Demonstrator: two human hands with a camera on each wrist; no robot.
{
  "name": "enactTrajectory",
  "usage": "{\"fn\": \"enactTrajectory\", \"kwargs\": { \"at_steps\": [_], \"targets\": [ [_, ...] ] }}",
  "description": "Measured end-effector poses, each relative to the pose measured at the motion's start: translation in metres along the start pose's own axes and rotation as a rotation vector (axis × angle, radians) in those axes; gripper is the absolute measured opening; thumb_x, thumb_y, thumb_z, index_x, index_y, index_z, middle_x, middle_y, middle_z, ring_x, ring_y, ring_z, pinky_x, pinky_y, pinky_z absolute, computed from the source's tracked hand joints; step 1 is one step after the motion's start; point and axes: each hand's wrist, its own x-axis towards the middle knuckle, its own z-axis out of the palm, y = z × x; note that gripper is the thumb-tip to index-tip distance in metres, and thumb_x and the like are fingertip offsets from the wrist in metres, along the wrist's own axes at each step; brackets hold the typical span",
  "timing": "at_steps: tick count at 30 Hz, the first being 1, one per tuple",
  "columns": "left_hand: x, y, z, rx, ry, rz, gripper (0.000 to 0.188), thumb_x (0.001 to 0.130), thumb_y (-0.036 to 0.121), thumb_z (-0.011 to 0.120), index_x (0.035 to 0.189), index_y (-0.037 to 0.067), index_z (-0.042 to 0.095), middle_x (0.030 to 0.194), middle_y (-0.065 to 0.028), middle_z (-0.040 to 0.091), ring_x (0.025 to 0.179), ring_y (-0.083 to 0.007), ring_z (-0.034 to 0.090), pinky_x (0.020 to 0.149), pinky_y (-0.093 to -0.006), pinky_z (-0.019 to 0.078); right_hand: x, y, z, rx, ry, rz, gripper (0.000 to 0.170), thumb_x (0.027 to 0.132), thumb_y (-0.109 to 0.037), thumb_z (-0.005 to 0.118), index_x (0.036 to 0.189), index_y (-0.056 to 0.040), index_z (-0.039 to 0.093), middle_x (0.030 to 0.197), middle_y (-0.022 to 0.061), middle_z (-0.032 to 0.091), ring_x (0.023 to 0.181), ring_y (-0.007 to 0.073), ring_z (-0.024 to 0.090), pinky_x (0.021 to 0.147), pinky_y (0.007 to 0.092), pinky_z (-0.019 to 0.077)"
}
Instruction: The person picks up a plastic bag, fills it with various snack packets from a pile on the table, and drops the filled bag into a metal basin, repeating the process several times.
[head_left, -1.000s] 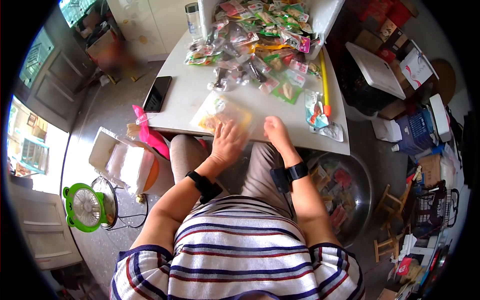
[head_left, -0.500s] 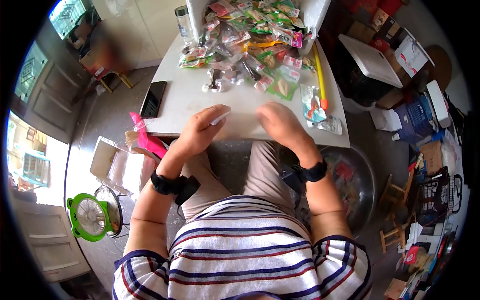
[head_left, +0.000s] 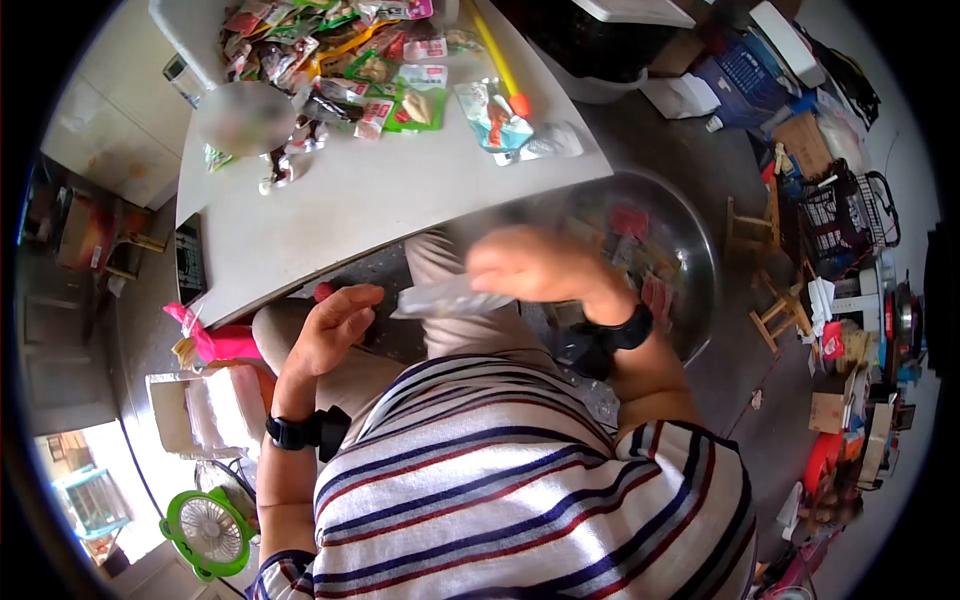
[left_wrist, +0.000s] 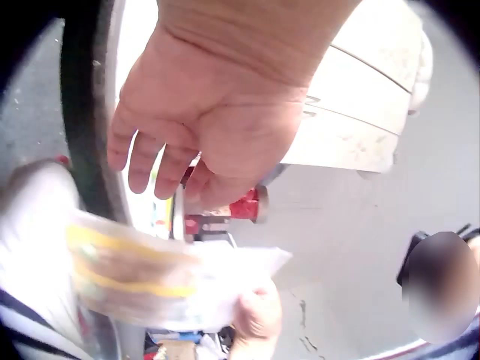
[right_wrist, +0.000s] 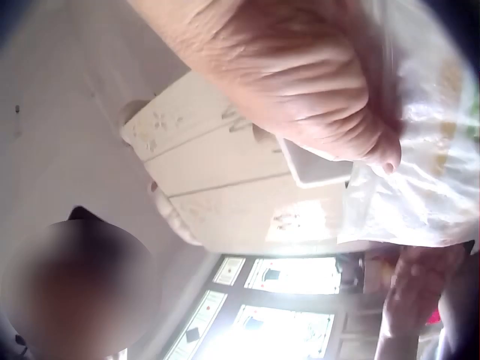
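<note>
My right hand (head_left: 540, 262) pinches a clear plastic packet (head_left: 450, 298) over my lap, beyond the table's front edge. In the left wrist view the packet (left_wrist: 135, 274) shows yellow bands and brown contents, with the right hand (left_wrist: 259, 311) at its whitish end. The right wrist view has the thumb pressed on the clear film (right_wrist: 420, 187). To the left, my left hand (head_left: 335, 325) is apart from the packet, its fingers loosely extended and holding nothing. A steel basin (head_left: 700, 250) with several colourful packets stands on the floor below the right arm.
The white table (head_left: 400, 195) bears a heap of small food packets (head_left: 350, 70), a blue-white pouch (head_left: 492, 120), a yellow stick (head_left: 495, 55) and a phone (head_left: 190, 260). On the floor at left are a box of plastic bags (head_left: 205, 410) and a green fan (head_left: 208, 533).
The packet lay on the table under my left hand; now my right hand holds it off the table, over my lap. My left hand has let go, and the head view has swung right.
</note>
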Motion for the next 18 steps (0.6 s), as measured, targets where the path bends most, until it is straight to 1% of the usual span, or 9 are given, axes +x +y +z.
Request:
{"fn": "enactTrajectory", "kwargs": {
  "at_steps": [1, 3, 5, 7, 9, 13, 14, 17, 18],
  "targets": [
    [-0.001, -0.015, -0.003, -0.054, 0.011, -0.106, 0.022, 0.083, 0.013, 0.048, 0.1, 0.0, 0.051, 0.093, -0.0042, 0.053, 0.07, -0.007, 0.045, 0.06, -0.0212, 0.0388, -0.014, 0.009, -0.007, -0.005, 0.001, 0.047, 0.014, 0.075, -0.015, 0.054, 0.077, -0.0017, 0.052, 0.067, 0.0109, 0.049, 0.064, 0.0221, 0.05, 0.057, 0.0311, 0.0384],
    [-0.006, -0.044, -0.01, -0.156, 0.038, -0.324, 0.021, 0.082, 0.012, 0.049, 0.1, 0.0, 0.051, 0.091, -0.0044, 0.053, 0.072, -0.0082, 0.047, 0.062, -0.0219, 0.0395, -0.045, 0.029, -0.025, 0.118, 0.076, 0.201, 0.013, 0.076, -0.015, 0.055, 0.079, -0.0023, 0.053, 0.068, 0.0058, 0.05, 0.065, 0.0142, 0.049, 0.059, 0.0275, 0.0387],
    [-0.015, -0.082, -0.017, -0.086, 0.101, -0.351, 0.021, 0.081, 0.011, 0.049, 0.099, 0.0, 0.051, 0.087, -0.004, 0.054, 0.074, -0.0099, 0.048, 0.065, -0.0225, 0.0401, -0.077, 0.052, -0.041, 0.272, 0.199, 0.322, 0.012, 0.077, -0.014, 0.055, 0.077, -0.0023, 0.052, 0.068, 0.0007, 0.049, 0.065, 0.009, 0.046, 0.06, 0.0244, 0.0383],
    [-0.023, -0.106, -0.021, -0.061, 0.136, -0.372, 0.021, 0.081, 0.011, 0.049, 0.099, 0.0, 0.051, 0.087, -0.0028, 0.054, 0.078, -0.01, 0.049, 0.069, -0.0223, 0.0391, -0.107, 0.078, -0.05, 0.443, 0.322, 0.464, 0.009, 0.076, -0.01, 0.053, 0.075, -0.0017, 0.051, 0.068, -0.0004, 0.049, 0.067, 0.0068, 0.045, 0.059, 0.0219, 0.0378],
    [-0.028, -0.117, -0.023, -0.079, 0.145, -0.389, 0.022, 0.08, 0.012, 0.051, 0.099, 0.001, 0.052, 0.089, -0.0007, 0.053, 0.085, -0.0087, 0.048, 0.076, -0.0212, 0.0366, -0.136, 0.112, -0.051, 0.345, 0.343, 0.626, 0.009, 0.075, -0.01, 0.052, 0.075, -0.0016, 0.05, 0.068, 0.0007, 0.049, 0.068, 0.0077, 0.045, 0.06, 0.0227, 0.0381],
    [-0.025, -0.108, -0.019, -0.13, 0.14, -0.373, 0.021, 0.08, 0.011, 0.05, 0.099, 0.0, 0.051, 0.087, -0.0019, 0.053, 0.082, -0.0093, 0.048, 0.074, -0.0217, 0.0379, -0.176, 0.176, -0.023, 0.03, 0.379, 0.851, 0.009, 0.073, -0.011, 0.05, 0.075, -0.002, 0.05, 0.068, 0.0051, 0.051, 0.068, 0.0122, 0.048, 0.063, 0.0268, 0.0392],
    [-0.025, -0.106, -0.017, -0.111, 0.158, -0.374, 0.02, 0.081, 0.009, 0.049, 0.097, -0.001, 0.051, 0.085, -0.003, 0.054, 0.081, -0.0102, 0.049, 0.073, -0.0225, 0.0387, -0.193, 0.203, -0.009, -0.018, 0.418, 0.915, 0.013, 0.072, -0.015, 0.051, 0.075, -0.0027, 0.05, 0.07, 0.0092, 0.053, 0.069, 0.0172, 0.05, 0.064, 0.0313, 0.0399],
    [-0.027, -0.116, -0.019, -0.084, 0.147, -0.355, 0.019, 0.08, 0.011, 0.049, 0.096, 0.0, 0.052, 0.086, -0.0022, 0.053, 0.082, -0.0096, 0.048, 0.073, -0.0216, 0.038, -0.228, 0.237, 0.02, -0.165, 0.414, 1.135, 0.014, 0.07, -0.015, 0.054, 0.078, -0.0039, 0.051, 0.07, 0.0036, 0.052, 0.067, 0.0123, 0.048, 0.062, 0.028, 0.0394],
    [-0.027, -0.119, -0.02, -0.081, 0.133, -0.345, 0.02, 0.08, 0.012, 0.05, 0.097, 0.001, 0.052, 0.087, -0.0013, 0.053, 0.083, -0.0088, 0.047, 0.074, -0.0208, 0.0373, -0.227, 0.226, 0.024, -0.189, 0.426, 1.224, 0.016, 0.069, -0.017, 0.055, 0.078, -0.0044, 0.052, 0.072, 0.0044, 0.054, 0.069, 0.0148, 0.05, 0.063, 0.0296, 0.0397]
  ]
}}
